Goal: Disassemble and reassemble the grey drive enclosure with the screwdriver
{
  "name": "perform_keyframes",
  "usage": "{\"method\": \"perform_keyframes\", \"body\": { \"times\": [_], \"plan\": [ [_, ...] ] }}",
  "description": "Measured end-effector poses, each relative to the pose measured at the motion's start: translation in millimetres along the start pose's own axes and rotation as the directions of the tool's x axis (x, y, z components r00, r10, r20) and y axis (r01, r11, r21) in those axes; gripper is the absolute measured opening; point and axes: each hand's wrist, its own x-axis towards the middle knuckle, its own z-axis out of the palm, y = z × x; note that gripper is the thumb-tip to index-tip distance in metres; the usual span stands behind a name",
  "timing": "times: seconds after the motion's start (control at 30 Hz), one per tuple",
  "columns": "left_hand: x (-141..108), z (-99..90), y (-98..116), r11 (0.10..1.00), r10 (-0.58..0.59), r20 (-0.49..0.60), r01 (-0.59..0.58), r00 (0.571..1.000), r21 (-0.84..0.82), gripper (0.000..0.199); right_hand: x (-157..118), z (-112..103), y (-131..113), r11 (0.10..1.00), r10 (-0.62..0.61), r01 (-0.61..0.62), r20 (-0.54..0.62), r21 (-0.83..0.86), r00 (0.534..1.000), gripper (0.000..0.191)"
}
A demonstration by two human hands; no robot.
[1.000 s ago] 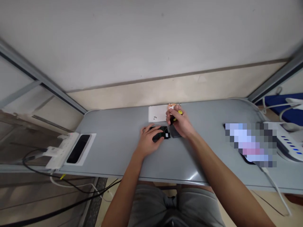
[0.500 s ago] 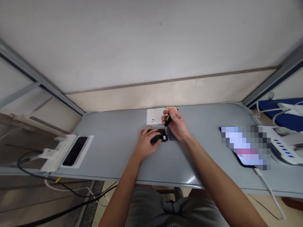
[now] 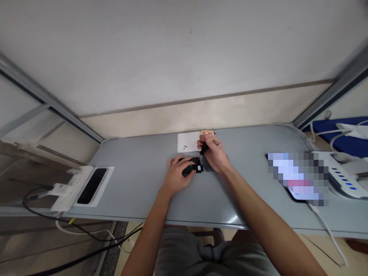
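My left hand (image 3: 178, 175) holds a dark, opened electronic device (image 3: 198, 168) against the table, fingers over its far side and thumb along the near edge. It looks like a phone with inner parts showing; much of it is under my fingers. My right hand (image 3: 215, 153) is closed round a screwdriver (image 3: 204, 148) with a black and yellow handle. The screwdriver points down with its tip at the device's right part; exact contact is too small to tell. A dark flat piece (image 3: 209, 165) lies beside the device, partly under my right hand.
Behind my hands, a white sheet (image 3: 186, 141) bears several tiny dark pieces, likely screws, and an orange item (image 3: 207, 132). A black phone (image 3: 92, 186) and a power strip (image 3: 70, 189) are at left. At right are a lit, blurred phone (image 3: 296, 178) and a white charger (image 3: 342, 178).
My right hand and the screwdriver have turned slightly at about the same spot. My left hand stays on the device. The whole view has shifted a little.
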Motion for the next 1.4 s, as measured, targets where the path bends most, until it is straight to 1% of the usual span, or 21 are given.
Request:
{"method": "perform_keyframes", "body": {
  "times": [0.1,0.2,0.27,0.33,0.43,0.5,0.63,0.7,0.77,0.83,0.9,1.0,1.07,1.2,1.3,1.4],
  "plan": [
    [0,-1.0,1,1.0,-0.012,0.017,0.012,1.0,-0.002,0.024,-1,0,0,0.999,0.031,-0.032,-0.014,-0.037,0.999,0.064],
    [-1,-2.2,3,1.0,-0.013,0.024,0.013,1.0,-0.001,0.023,0,0,-2,0.996,0.039,-0.038,0.003,-0.081,0.999,0.065],
    [-1,-2.8,3,1.0,-0.008,0.024,0.008,1.0,0.002,0.024,0,0,-5,0.997,0.055,-0.052,0.055,-0.051,0.997,0.062],
    [0,-3.2,4,1.0,-0.007,0.022,0.007,1.0,0.005,0.024,0,-1,-9,0.996,0.094,-0.094,0.121,-0.003,0.988,0.057],
    [0,-3.6,4,1.0,-0.009,0.019,0.009,1.0,0.006,0.024,-2,-3,-12,0.986,0.16,-0.165,0.175,0.01,0.971,0.042],
    [-1,-3.7,5,1.0,-0.012,0.013,0.012,1.0,0.003,0.023,-3,-4,-11,0.987,0.155,-0.158,0.161,0.004,0.975,0.04],
    [-1,-3.2,5,1.0,-0.015,0.008,0.015,1.0,-0.002,0.022,-2,-2,-6,0.994,0.091,-0.095,0.08,0.057,0.993,0.056],
    [-1,-2.9,5,1.0,-0.017,0.006,0.017,1.0,-0.002,0.021,-1,-1,-3,0.998,0.061,-0.062,0.027,0.028,0.998,0.062],
    [-1,-2.7,5,1.0,-0.018,0.008,0.018,1.0,-0.003,0.022,0,0,-2,1.0,0.02,-0.021,-0.011,-0.024,1.0,0.061],
    [-1,-2.6,5,1.0,-0.02,0.013,0.02,1.0,-0.005,0.022,1,-2,-2,1.0,0.011,-0.011,0.001,-0.023,1.0,0.053],
    [0,-2.6,5,1.0,-0.023,0.015,0.023,1.0,-0.007,0.022,2,-3,-5,0.999,0.039,-0.04,0.044,0.019,0.998,0.046],
    [0,-2.5,4,1.0,-0.024,0.013,0.024,1.0,-0.003,0.023,2,-5,-7,0.998,0.052,-0.054,0.073,0.017,0.996,0.041],
    [0,-2.3,4,1.0,-0.021,0.011,0.021,1.0,0.002,0.023,1,-6,-6,0.999,0.035,-0.034,0.071,-0.026,0.997,0.045],
    [0,-1.8,3,1.0,-0.015,0.009,0.015,1.0,0.003,0.024,0,-3,-1,0.996,0.014,-0.012,0.027,-0.086,1.0,0.062],
    [0,-1.2,3,1.0,-0.014,0.006,0.014,1.0,0.0,0.024,-1,0,0,0.997,-0.008,0.012,0.047,-0.075,0.999,0.06],
    [-1,-0.6,3,1.0,-0.01,0.002,0.01,1.0,0.004,0.025,-1,2,-2,0.999,0.039,-0.04,0.092,0.007,0.995,0.055]
  ]
}}
